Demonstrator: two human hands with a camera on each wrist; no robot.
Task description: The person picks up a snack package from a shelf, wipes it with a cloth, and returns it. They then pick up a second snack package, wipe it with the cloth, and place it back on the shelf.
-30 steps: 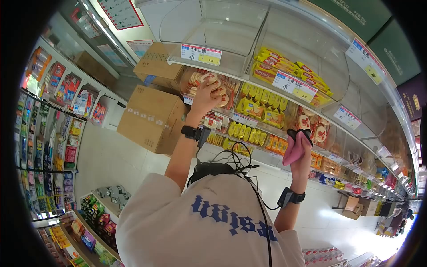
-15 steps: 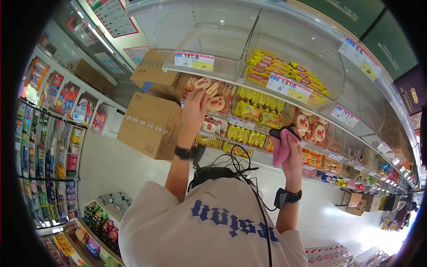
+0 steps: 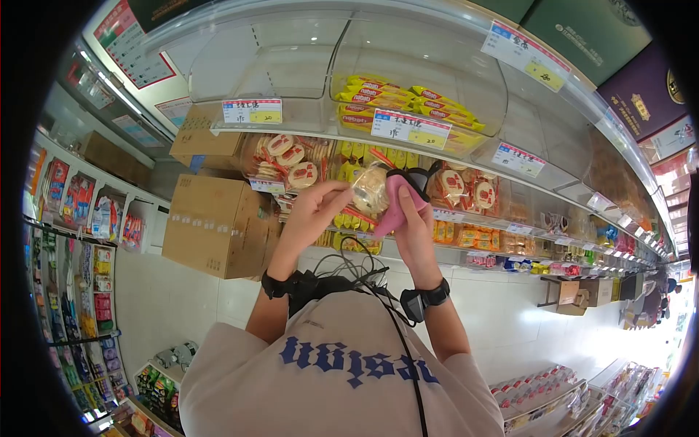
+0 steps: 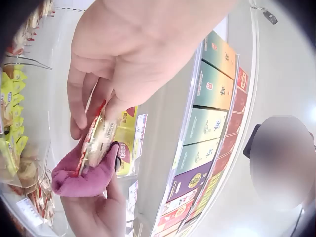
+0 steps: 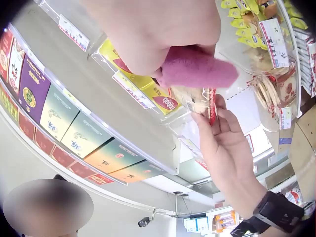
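In front of the shelf, my left hand [image 3: 313, 215] pinches the edge of a clear-wrapped packet of pale round crackers [image 3: 371, 191] with red print along one side. My right hand [image 3: 415, 237] grips a pink cloth [image 3: 400, 207] with a black part, and the cloth lies against the packet's other end. In the left wrist view the packet [image 4: 100, 136] stands on edge, its lower end folded into the cloth [image 4: 81, 175]. From the right wrist, the left thumb and fingers show on the packet's red edge [image 5: 212, 106], and the cloth covers its upper part.
Similar round crackers [image 3: 302, 175] fill a clear bin behind the left hand, with more [image 3: 482, 195] to the right. Yellow wafer packs [image 3: 371, 95] lie in the bin above. Cardboard boxes [image 3: 211, 226] stand at left. Black cables [image 3: 349, 255] hang near the chest.
My left hand has come out of the cracker bin toward the right, bringing a packet. My right hand has moved left with the pink cloth, and the two now meet at the packet.
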